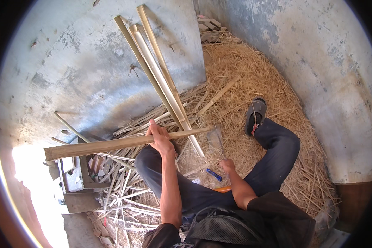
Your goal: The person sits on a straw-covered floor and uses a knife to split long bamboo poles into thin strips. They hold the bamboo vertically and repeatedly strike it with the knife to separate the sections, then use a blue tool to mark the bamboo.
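My left hand [160,138] grips a long split bamboo slat [111,145] and holds it level across my left knee, its thick end pointing left. My right hand [227,166] is down on the straw beside my right leg with its fingers curled; whether it holds anything is unclear. A small blue-handled tool [214,175] lies on the straw just left of that hand. An orange handle [223,189] pokes out near my right forearm. I sit on the ground with legs bent, and a sandal [255,115] is on my right foot.
Several long bamboo slats [157,70] lean against the weathered wall [82,74]. Straw and shavings [252,78] cover the floor. Thin bamboo strips [128,198] lie piled at lower left beside a small metal stand [76,177]. A second wall [326,62] curves on the right.
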{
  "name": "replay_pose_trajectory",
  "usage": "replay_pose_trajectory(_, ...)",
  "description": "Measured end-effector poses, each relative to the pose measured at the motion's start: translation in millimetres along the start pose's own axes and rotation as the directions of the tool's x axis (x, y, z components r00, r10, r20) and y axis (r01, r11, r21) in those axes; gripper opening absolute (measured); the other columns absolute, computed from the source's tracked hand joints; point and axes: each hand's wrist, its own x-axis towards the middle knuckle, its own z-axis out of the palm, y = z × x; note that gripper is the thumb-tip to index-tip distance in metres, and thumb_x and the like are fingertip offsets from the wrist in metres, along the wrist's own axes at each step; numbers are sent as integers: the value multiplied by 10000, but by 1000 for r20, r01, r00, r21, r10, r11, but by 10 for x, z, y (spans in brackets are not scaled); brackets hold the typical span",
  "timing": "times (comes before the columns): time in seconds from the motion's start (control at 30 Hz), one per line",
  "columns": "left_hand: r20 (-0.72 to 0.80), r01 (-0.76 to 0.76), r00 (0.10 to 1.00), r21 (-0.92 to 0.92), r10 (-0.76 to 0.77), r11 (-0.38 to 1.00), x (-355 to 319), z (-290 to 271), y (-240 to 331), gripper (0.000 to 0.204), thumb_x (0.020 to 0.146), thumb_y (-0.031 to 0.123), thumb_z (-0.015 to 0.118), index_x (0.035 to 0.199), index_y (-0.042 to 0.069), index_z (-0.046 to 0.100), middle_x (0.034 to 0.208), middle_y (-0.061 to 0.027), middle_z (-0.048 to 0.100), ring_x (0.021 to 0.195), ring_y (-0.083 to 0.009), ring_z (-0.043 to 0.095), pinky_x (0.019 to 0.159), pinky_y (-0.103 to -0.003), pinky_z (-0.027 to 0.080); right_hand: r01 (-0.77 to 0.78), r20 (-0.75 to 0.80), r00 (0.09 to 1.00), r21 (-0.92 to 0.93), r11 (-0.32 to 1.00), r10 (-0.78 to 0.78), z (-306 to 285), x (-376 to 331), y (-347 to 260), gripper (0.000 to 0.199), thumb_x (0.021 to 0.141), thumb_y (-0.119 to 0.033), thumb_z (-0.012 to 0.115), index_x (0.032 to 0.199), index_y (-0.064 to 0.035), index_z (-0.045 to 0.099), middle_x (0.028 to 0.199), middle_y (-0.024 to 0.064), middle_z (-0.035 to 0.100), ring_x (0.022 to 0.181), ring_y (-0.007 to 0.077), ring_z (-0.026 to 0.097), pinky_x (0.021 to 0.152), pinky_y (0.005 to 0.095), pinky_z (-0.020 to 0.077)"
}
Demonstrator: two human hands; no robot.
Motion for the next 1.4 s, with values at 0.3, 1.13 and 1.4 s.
replay_pose_trajectory(0.3, -38, -75, 997, -89, 72, 993, 66, -130, 628, 492, 1052, 260, 525, 622, 175, 300, 454, 52, 245, 357, -60, 209, 350, -273, 177, -42, 213, 977, 252, 967, -13, 172, 319, 374, 232, 798, -198, 654, 938, -14, 671, 710, 98, 626, 525, 179, 568, 488, 361, 470)
replay_pose_trajectory(1.13, -145, -228, 972, -368, 186, 902, 16, -609, 1512, 531, 1093, 274, 376, 572, 205, 297, 419, 52, 240, 301, -59, 158, 301, -217, 184, 356, 376, 925, -810, 466, -53, 324, -490, 178, 441, 813, -279, 631, 1188, -58, 701, 1250, 192, 662, 1162, 317, 647, 979, 436, 525)
replay_pose_trajectory(1.4, 0, -204, 972, -483, 233, 851, -58, -547, 1429, 519, 1107, 326, 343, 607, 195, 300, 420, 50, 235, 305, -59, 158, 313, -217, 179, 408, 469, 882, -803, 434, 39, 304, -405, 135, 395, 748, -191, 675, 1097, -12, 719, 1178, 210, 687, 1130, 326, 663, 931, 429, 544)
